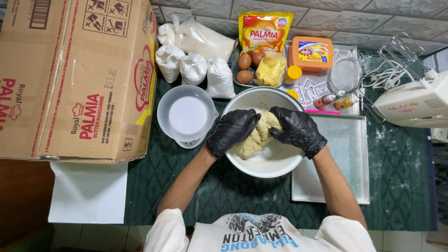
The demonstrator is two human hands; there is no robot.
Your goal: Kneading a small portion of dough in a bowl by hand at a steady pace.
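Observation:
A lump of pale yellow dough [257, 135] lies in a white bowl [263, 165] at the middle of the green table mat. Both hands wear black gloves. My left hand [232, 130] grips the dough's left side. On the right side my right hand [297, 129] presses into the same lump, fingers curled over its top. The two hands nearly meet above the dough.
A clear measuring jug [186, 114] sits on a small scale left of the bowl. A metal baking tray [347, 158] lies to the right. Behind are bags of white powder [193, 67], eggs [244, 61], butter, an orange tub [310, 53]. Cardboard boxes [79, 79] stand left, a hand mixer [415, 100] right.

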